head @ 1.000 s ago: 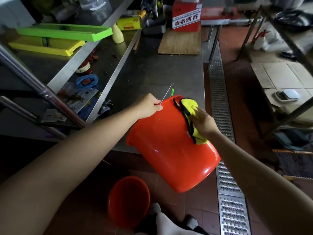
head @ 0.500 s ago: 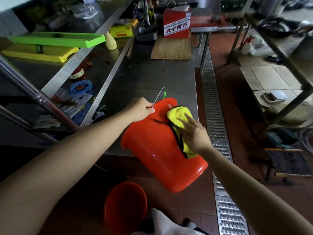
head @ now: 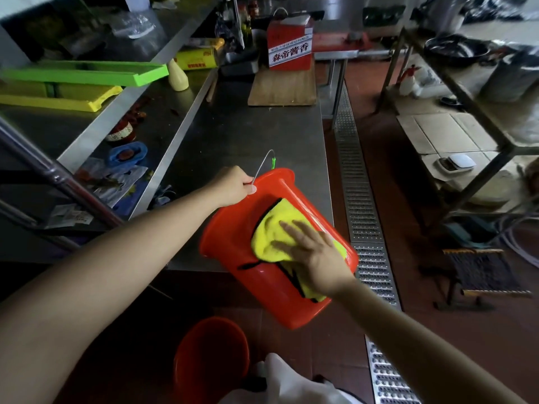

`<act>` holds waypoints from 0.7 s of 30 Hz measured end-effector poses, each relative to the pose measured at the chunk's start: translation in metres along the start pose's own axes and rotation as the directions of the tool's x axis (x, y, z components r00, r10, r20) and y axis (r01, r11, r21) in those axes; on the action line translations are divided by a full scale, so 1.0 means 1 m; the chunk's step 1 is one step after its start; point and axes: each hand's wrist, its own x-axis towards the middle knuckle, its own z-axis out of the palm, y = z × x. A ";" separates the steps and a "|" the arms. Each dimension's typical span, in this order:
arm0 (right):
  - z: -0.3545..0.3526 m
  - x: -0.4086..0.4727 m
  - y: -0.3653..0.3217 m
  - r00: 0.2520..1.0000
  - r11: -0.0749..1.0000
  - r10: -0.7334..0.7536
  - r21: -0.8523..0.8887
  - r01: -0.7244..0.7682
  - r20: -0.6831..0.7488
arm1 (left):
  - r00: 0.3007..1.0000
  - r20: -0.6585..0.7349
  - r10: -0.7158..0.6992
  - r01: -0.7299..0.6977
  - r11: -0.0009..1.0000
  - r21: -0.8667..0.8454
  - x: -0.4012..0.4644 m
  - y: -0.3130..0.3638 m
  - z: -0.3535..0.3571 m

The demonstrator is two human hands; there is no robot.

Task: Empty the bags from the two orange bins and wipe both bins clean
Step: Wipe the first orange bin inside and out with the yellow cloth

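Orange bin (head: 262, 287) held tilted in the air at the near edge of the steel table (head: 248, 135), its base toward the camera. Left hand (head: 233, 186) curled around the wire handle (head: 262, 166) at the bin's far rim. Right hand (head: 312, 252) flat, fingers spread, pressing a yellow cloth (head: 268, 234) against the bin's outer wall. Second orange bin (head: 211, 354) stands on the red floor, near and below. Metal floor drain grate (head: 361, 205) runs along the table's right side. Wooden board (head: 283, 87) at the table's far end.
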 end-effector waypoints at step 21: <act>0.007 -0.058 0.009 0.995 0.995 0.096 0.033 -0.095 -0.009 | 0.999 -0.004 -0.034 0.034 0.999 0.016 -0.006 0.009 0.001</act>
